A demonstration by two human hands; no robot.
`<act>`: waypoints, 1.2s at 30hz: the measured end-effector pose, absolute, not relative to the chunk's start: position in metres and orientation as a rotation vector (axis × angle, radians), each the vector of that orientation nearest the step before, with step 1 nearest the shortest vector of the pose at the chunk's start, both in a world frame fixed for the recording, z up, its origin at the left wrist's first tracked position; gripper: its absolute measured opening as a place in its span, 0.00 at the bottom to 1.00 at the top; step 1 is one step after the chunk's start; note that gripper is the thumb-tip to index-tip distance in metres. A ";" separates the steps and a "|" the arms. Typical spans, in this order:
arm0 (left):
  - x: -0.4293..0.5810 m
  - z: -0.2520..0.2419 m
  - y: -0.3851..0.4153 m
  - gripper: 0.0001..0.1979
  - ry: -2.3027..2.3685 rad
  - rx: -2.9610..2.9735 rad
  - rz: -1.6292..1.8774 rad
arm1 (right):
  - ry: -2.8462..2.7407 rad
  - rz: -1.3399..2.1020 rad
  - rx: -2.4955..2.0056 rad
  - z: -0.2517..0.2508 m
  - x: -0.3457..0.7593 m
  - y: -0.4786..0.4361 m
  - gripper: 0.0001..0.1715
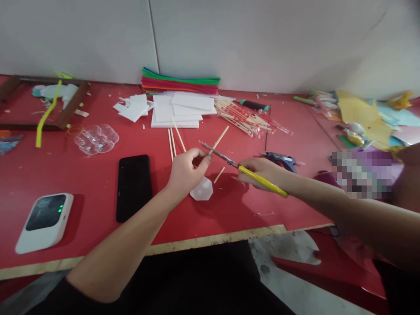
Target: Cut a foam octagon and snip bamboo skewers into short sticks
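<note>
My left hand (189,169) pinches a thin wooden stick (221,138) that slants up to the right. Yellow-handled scissors (262,178) are gripped in my right hand (257,173), their blades crossing the stick just above my left fingertips. Below the blades, a short cut piece of stick (219,175) lies on the red table (183,223). A white octagonal piece (201,189) rests beside my left hand, partly under it. Behind that hand are a few more sticks (179,133), their lower ends hidden.
A black phone (134,188) and a white device (45,223) lie at left, near a clear palette (96,139). White sheets (182,109), wrapped chopsticks (243,116) and coloured pipe cleaners (180,83) sit behind. A glue gun (280,161) lies beyond my right hand; craft scraps (361,118) cover the right.
</note>
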State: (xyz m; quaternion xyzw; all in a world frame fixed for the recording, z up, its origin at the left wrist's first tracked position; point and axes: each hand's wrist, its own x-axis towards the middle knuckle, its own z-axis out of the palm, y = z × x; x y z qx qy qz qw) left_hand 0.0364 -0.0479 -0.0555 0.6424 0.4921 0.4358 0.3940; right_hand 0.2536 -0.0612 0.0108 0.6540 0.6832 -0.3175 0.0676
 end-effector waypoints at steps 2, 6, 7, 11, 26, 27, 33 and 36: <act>0.036 -0.054 -0.050 0.09 1.253 1.689 1.118 | 2.101 -0.918 1.938 0.014 0.250 -0.063 0.11; 0.036 -0.053 -0.052 0.08 1.223 1.792 1.154 | 2.151 -0.819 1.913 0.016 0.249 -0.065 0.12; 0.036 -0.052 -0.053 0.08 1.212 1.799 1.161 | 2.162 -0.794 1.912 0.016 0.249 -0.065 0.12; 0.038 -0.052 -0.055 0.09 1.198 1.756 1.177 | 2.237 -0.726 1.898 0.011 0.250 -0.067 0.13; 0.037 -0.044 -0.070 0.12 1.105 1.718 1.325 | 2.513 -0.123 1.915 0.015 0.250 -0.074 0.09; 0.036 -0.042 -0.070 0.13 1.071 1.699 1.333 | 2.519 -0.110 1.910 0.016 0.251 -0.075 0.09; 0.032 -0.036 -0.069 0.18 0.793 1.531 1.196 | 2.547 -0.141 1.888 0.026 0.253 -0.081 0.12; 0.028 -0.036 -0.068 0.18 0.686 1.452 1.119 | 2.518 -0.126 1.912 0.029 0.254 -0.084 0.13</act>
